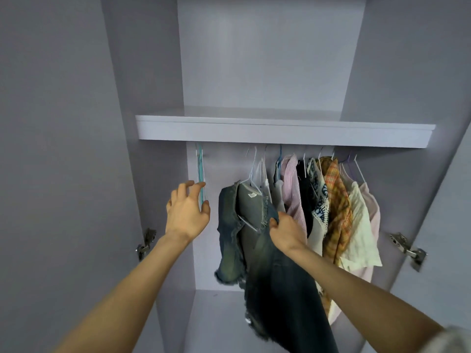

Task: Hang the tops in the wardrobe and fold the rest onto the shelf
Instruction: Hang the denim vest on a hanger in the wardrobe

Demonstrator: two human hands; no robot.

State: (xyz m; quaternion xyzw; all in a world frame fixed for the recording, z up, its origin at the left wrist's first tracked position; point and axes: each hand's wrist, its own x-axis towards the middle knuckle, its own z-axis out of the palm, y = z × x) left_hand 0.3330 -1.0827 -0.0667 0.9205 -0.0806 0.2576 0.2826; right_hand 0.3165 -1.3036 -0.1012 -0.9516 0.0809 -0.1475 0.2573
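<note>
A faded denim top [234, 225] with frayed edges hangs on a white hanger [251, 179] under the shelf [280, 132]. My right hand [285, 231] grips the denim's edge near its right shoulder. My left hand [187, 212] reaches toward empty teal hangers [201, 171] at the left end of the rail, fingers spread and curved, the fingertips at or just short of the hangers. Several tops hang to the right: a pink striped shirt [293, 189], a dark patterned top [317, 189], an orange plaid shirt [336, 207] and a cream top [362, 225].
The wardrobe's two doors stand open, with metal hinges at the left [146, 243] and right [407, 248]. The wardrobe floor [216, 319] lies below the clothes. A gap on the rail separates the teal hangers from the denim top.
</note>
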